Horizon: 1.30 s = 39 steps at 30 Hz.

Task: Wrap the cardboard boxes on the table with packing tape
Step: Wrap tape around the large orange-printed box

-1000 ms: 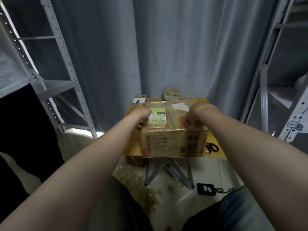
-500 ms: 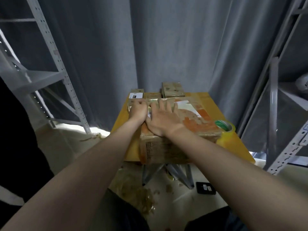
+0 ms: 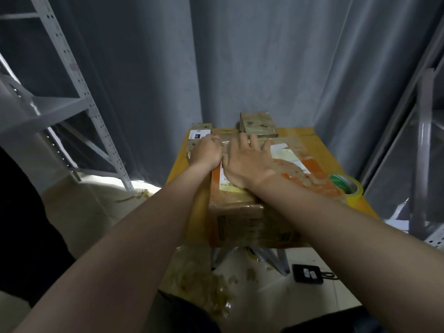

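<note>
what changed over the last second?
Right hand went from curled on the large box top to flat, fingers spread, pressing it. Left hand stays curled over its far-left corner. Small boxes behind and table unchanged.

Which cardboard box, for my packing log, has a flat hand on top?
The large brown cardboard box nearest the camera, under the right hand; two smaller boxes sit behind.

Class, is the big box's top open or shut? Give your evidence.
Shut: the big box top lies flat under tape, the right hand spread flat on it.
</note>
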Tool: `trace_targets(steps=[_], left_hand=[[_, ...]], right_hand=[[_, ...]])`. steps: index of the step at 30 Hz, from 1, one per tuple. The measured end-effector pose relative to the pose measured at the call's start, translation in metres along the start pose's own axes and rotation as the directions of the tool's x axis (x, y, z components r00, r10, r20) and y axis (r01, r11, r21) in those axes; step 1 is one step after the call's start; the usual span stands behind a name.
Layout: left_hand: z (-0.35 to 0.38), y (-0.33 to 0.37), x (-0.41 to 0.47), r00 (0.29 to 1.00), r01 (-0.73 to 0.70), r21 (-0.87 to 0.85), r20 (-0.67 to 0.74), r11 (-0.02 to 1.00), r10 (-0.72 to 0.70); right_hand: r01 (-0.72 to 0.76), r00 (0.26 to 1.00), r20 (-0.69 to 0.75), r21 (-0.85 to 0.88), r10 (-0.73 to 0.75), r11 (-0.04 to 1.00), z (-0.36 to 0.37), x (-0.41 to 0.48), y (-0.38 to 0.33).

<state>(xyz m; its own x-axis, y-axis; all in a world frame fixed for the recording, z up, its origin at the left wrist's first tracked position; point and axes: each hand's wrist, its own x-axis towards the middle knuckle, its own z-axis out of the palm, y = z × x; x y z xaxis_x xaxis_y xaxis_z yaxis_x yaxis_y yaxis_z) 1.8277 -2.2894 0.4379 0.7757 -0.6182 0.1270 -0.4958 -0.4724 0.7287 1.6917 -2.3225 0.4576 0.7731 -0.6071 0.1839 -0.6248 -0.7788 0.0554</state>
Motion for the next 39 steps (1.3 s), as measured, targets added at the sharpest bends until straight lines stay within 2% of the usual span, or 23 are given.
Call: trace_targets(steps=[7,11,15,18,22,24,26,28,31,32,33,35,37,39], left_hand=[[0.009,0.006,0.014,0.993,-0.092,0.285,-0.048,0.954,0.11],[0.012,0.012,0.019,0.986,-0.118,0.331,-0.074,0.936,0.15],[0.013,0.016,0.026,0.99,-0.058,0.399,-0.095,0.915,0.104],[0.015,0.019,0.029,0.993,-0.03,0.451,-0.084,0.892,0.077],[0.019,0.023,0.024,0.998,-0.013,0.508,-0.04,0.861,0.039],[0.019,0.023,0.024,0.999,-0.006,0.519,-0.04,0.855,0.031],[0.017,0.023,0.023,0.999,-0.004,0.518,-0.033,0.855,0.025],[0.015,0.022,0.023,0.999,-0.01,0.505,-0.023,0.863,0.025],[0.011,0.023,0.02,0.995,0.081,0.356,-0.088,0.931,-0.053],[0.009,0.023,0.018,0.99,0.127,0.281,-0.102,0.951,-0.102],[0.006,0.026,0.015,0.983,0.17,0.207,-0.102,0.963,-0.151],[0.002,0.032,0.013,0.961,0.273,0.069,-0.057,0.96,-0.269],[-0.004,0.038,0.009,0.898,0.439,-0.035,0.039,0.898,-0.438],[-0.008,0.042,0.004,0.857,0.502,-0.079,0.182,0.862,-0.482]], right_hand=[[-0.026,0.999,0.023,0.064,0.025,0.998,0.012,0.052,0.012],[0.031,0.999,-0.028,0.056,-0.029,0.998,0.012,0.076,0.015],[0.031,0.999,-0.014,0.079,-0.03,0.996,0.017,0.101,0.017],[0.005,0.994,0.111,0.161,-0.023,0.987,0.019,0.12,0.023],[-0.162,0.936,0.344,0.239,0.072,0.958,0.016,0.142,0.025],[-0.199,0.934,0.341,0.253,0.105,0.947,0.018,0.144,0.025],[-0.188,0.956,0.275,0.295,0.105,0.937,0.021,0.14,0.025],[-0.145,0.975,0.216,0.437,0.054,0.888,0.019,0.136,0.03],[-0.159,0.977,0.213,0.726,0.001,0.669,0.003,0.125,0.051],[-0.172,0.977,0.213,0.759,0.011,0.628,-0.003,0.121,0.061],[-0.176,0.978,0.208,0.722,0.033,0.669,-0.009,0.116,0.072],[-0.246,0.961,0.227,0.446,0.157,0.861,-0.016,0.105,0.097],[-0.372,0.887,0.352,0.162,0.299,0.914,-0.02,0.09,0.121],[-0.315,0.862,0.453,0.124,0.229,0.941,-0.021,0.079,0.133]])
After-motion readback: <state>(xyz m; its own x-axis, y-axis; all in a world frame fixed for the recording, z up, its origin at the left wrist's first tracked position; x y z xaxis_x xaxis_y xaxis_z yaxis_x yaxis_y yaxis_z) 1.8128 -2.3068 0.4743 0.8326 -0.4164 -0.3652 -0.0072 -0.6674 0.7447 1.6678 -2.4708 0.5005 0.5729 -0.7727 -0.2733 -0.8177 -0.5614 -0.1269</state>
